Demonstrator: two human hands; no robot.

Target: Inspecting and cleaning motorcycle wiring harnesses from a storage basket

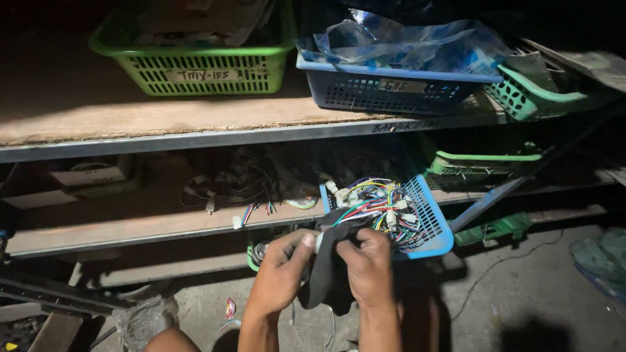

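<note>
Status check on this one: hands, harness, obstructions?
Left hand and right hand both gripping black-sleeved wire harness. Its coloured wires run into tilted blue basket. Nothing blocking.

**bench_rat:** so what's the person wearing? gloves?

**wirenut77:** nope, left hand (282,270) and right hand (369,268) are both bare. No sleeves on the forearms, no watch or rings showing. A bare knee pokes in bottom left.

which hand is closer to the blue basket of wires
Right. The right hand sits just below the blue basket, by its lower rim; the left hand is further off to its left.
</note>
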